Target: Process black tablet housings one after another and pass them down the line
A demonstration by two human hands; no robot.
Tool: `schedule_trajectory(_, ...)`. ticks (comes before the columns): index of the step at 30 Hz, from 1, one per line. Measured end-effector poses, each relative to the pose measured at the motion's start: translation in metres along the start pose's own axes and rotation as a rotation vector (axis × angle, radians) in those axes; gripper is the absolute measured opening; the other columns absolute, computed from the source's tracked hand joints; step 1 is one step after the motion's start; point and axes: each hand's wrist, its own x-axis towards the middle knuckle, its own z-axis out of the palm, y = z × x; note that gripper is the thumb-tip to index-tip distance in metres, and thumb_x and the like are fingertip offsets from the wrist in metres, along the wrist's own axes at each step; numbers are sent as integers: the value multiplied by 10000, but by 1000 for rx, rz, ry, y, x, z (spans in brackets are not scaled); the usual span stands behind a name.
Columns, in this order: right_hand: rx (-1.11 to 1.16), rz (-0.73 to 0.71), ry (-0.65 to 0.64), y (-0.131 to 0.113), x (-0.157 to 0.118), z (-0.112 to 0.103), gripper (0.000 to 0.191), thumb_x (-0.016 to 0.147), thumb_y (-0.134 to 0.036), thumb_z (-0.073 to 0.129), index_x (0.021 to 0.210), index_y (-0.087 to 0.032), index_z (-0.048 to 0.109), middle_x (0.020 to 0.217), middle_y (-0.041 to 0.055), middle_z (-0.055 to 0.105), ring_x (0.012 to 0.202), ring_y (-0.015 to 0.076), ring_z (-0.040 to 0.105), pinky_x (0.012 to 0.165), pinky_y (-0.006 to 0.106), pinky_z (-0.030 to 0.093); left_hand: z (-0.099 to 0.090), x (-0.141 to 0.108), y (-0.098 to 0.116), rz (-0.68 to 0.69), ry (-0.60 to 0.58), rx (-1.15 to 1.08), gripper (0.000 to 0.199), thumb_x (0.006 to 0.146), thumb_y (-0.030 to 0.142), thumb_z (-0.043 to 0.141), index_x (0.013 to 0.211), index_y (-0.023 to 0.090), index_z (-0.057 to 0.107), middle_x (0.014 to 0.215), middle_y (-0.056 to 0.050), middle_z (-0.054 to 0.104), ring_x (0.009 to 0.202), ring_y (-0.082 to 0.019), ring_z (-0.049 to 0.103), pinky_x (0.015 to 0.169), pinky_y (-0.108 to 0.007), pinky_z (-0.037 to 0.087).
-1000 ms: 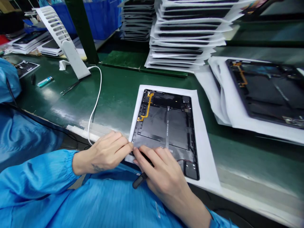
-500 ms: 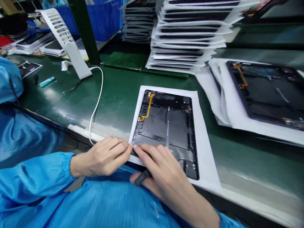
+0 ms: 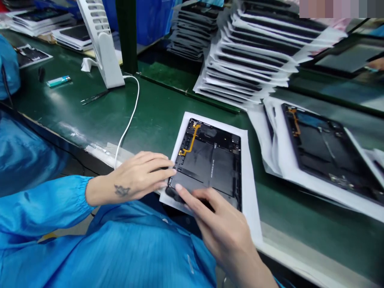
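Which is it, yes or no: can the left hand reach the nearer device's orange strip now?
Probably yes: the left hand is at the left edge of the nearer device, and nothing visible covers the orange strip or blocks the way.

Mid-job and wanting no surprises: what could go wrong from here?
The left hand and right hand are by the near-left corner of the open tablet; a slip might snag its exposed orange strip.

The tablet lies on a white sheet by the near edge of the table; a nudge could shift both.

The tall stack looks uneven and might topple if bumped.
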Motion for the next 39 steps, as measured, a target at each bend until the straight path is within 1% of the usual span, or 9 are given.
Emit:
schedule_trajectory(2, 27, -7, 61, 0, -1, 5, 413, 985, -11, 468, 1323, -185, 632, 937, 59, 673, 790, 127, 638, 678, 227, 513, 3, 1, -2, 33, -35, -63, 348, 1062, 290, 476, 1344, 114, 578, 1382, -162, 638, 1340, -259, 561, 1099, -455, 507)
schedule_trajectory(7, -21, 6, 104, 1, 1, 18, 437, 948, 0, 508, 1321, -177, 653, 1029, 90, 712, 872, 152, 701, 736, 244, 567, 8, 2, -2, 51, -105, -63, 384, 1071, 292, 450, 1388, 97, 543, 1450, -170, 591, 1367, -249, 560, 1154, -450, 474)
schedule_trajectory(9, -48, 7, 83, 1, 2, 19, 422, 947, 17, 496, 1284, -166, 672, 1033, 89, 717, 887, 145, 706, 753, 231, 563, 9, 1, -2, 51, -92, -63, 380, 1073, 282, 439, 1380, 86, 547, 1447, -171, 593, 1362, -251, 566, 1147, -452, 481)
schedule_trajectory(15, -107, -15, 67, -3, 4, 16, 334, 962, 20, 494, 1165, -149, 698, 959, 77, 735, 786, 129, 680, 676, 228, 517, 12, 1, 0, 38, -53, -71, 371, 1083, 283, 409, 1366, 101, 567, 1421, -155, 620, 1353, -238, 576, 1141, -438, 489)
schedule_trajectory(19, -111, 7, 43, -4, 3, 17, 298, 955, -5, 552, 1182, -143, 688, 983, 90, 740, 818, 138, 690, 701, 238, 526, 13, 1, -1, 45, -50, -58, 385, 1086, 292, 405, 1365, 85, 569, 1405, -150, 632, 1340, -247, 586, 1130, -441, 501)
schedule_trajectory(23, -97, 6, 9, -4, 3, 17, 300, 970, -25, 523, 1183, -156, 689, 980, 87, 747, 828, 142, 702, 697, 240, 539, 13, 2, 0, 51, -30, -58, 379, 1084, 285, 406, 1349, 74, 579, 1392, -152, 642, 1324, -250, 599, 1117, -441, 515)
schedule_trajectory(28, -122, -48, -6, -2, 4, 14, 299, 959, -9, 509, 1173, -103, 696, 966, 113, 745, 775, 158, 685, 658, 263, 531, 14, 2, 0, 46, -27, -63, 377, 1085, 280, 403, 1347, 72, 576, 1397, -152, 638, 1318, -251, 604, 1113, -442, 522)
schedule_trajectory(32, -130, -70, -33, -1, 5, 13, 326, 961, -9, 489, 1187, -114, 699, 968, 107, 745, 760, 153, 676, 647, 259, 527, 15, 1, 0, 37, -12, -70, 374, 1078, 280, 433, 1352, 71, 576, 1405, -167, 630, 1325, -249, 601, 1117, -447, 521)
schedule_trajectory(39, -121, -46, -9, -1, 4, 15, 322, 971, 5, 459, 1159, -123, 687, 948, 95, 746, 791, 146, 673, 696, 253, 527, 14, 2, 0, 56, -6, -42, 384, 1088, 284, 405, 1329, 49, 591, 1395, -153, 641, 1302, -253, 619, 1110, -434, 529)
